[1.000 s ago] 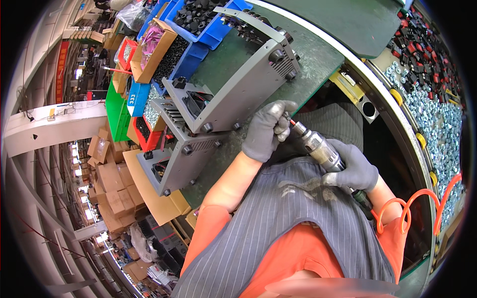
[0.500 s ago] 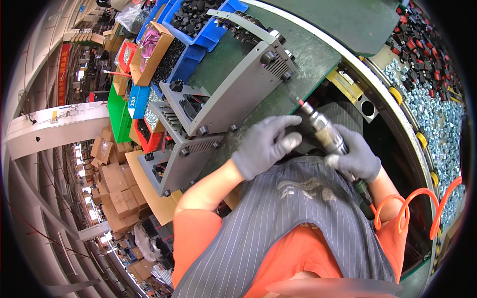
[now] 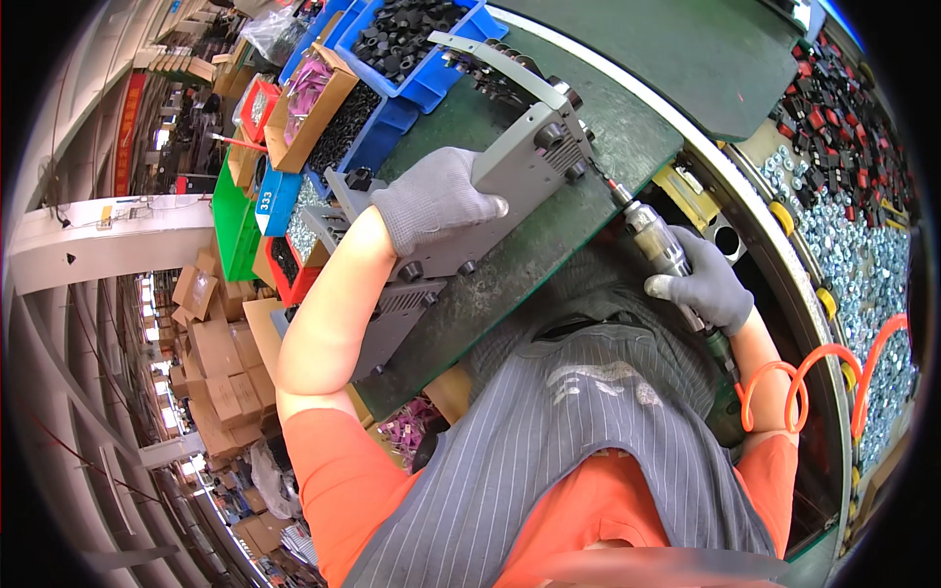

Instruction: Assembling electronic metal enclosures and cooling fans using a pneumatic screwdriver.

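My left hand (image 3: 443,199), in a grey glove, is closed over the near panel of a grey metal housing (image 3: 520,186), thumb along its outer face. Black round feet stick out from the panel's corners. In my gloved right hand (image 3: 708,282) is an air screwdriver (image 3: 655,239), fingers wrapped round its body. Its bit points up and left toward the foot (image 3: 576,171) at the housing's right corner; whether it touches anything there I cannot tell. A second grey housing (image 3: 397,318) sits behind my left forearm, partly hidden by it.
The housings stand on a green-topped bench (image 3: 490,294). Blue bins (image 3: 431,90) of black parts, a cardboard box (image 3: 306,116) and a red tray (image 3: 294,276) line its far left. An orange coiled hose (image 3: 821,355) trails from the screwdriver. Metal fasteners (image 3: 863,255) lie in bulk at right.
My left hand has gone from beside the screwdriver up and left onto the housing and taken hold of it. The screwdriver's tip has shifted slightly toward the housing's corner.
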{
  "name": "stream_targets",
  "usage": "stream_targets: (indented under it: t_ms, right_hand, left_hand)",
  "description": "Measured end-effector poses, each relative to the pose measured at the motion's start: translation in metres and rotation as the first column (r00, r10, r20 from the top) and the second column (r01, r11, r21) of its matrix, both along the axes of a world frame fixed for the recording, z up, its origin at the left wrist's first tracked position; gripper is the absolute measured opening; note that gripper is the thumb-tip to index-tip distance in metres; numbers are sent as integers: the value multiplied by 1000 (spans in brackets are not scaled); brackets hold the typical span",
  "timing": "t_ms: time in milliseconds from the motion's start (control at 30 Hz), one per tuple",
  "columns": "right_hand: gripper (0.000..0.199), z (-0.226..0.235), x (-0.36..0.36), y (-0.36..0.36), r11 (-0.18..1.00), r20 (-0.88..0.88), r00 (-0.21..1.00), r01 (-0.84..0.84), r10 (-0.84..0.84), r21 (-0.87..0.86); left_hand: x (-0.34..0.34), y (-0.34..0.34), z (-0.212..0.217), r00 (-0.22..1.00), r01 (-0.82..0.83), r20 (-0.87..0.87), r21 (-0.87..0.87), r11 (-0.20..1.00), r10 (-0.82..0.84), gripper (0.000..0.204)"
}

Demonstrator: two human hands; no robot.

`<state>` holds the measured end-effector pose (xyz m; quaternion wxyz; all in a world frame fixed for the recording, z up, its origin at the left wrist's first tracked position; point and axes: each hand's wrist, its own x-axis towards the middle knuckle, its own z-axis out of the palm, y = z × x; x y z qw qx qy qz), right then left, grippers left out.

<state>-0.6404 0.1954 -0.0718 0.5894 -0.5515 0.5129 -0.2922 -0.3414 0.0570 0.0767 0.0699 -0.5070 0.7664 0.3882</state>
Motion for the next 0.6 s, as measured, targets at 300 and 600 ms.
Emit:
stream_targets:
  t_ms: [300, 600]
  right_hand:
    - [66, -6, 6, -5, 998, 84, 996, 4, -10, 65]
    - [60, 8, 8, -13, 984, -257, 966, -23, -24, -178]
  left_hand:
    - [3, -4, -1, 1000, 22, 8, 9, 1000, -22, 38]
    - [7, -10, -2, 998, 56, 1, 63, 996, -56, 36]
